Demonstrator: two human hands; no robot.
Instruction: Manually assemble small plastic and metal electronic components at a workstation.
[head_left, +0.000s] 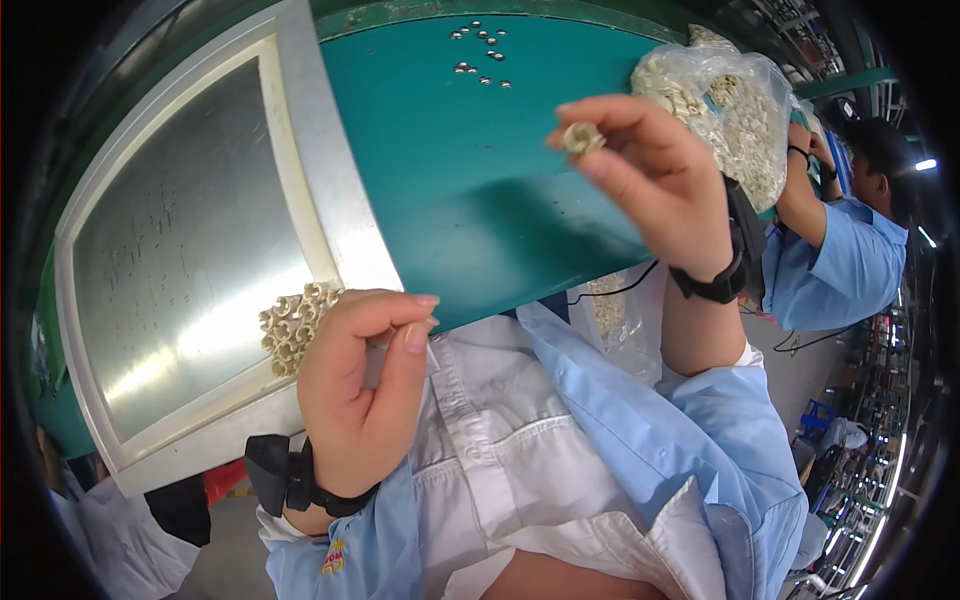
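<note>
green covered the worktable [480, 180], and a framed metal tray [180, 260] lay on it at the left. over the tray's near right edge the left hand [360, 390] was curled shut around a cluster of cream ring parts [295, 325], which stuck out toward the tray's plate. well right of the tray, the right hand [650, 170] was raised, pinching a single small ring part [580, 137] between thumb and fingertips. beyond it sat a clear bag of parts [730, 110]; small metal nuts [480, 50] were scattered past the tray's far corner.

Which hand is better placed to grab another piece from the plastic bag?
Probably the right hand: it is raised beside the plastic bag, pinching one small piece. The left hand grips a cluster of pieces by the tray.
</note>
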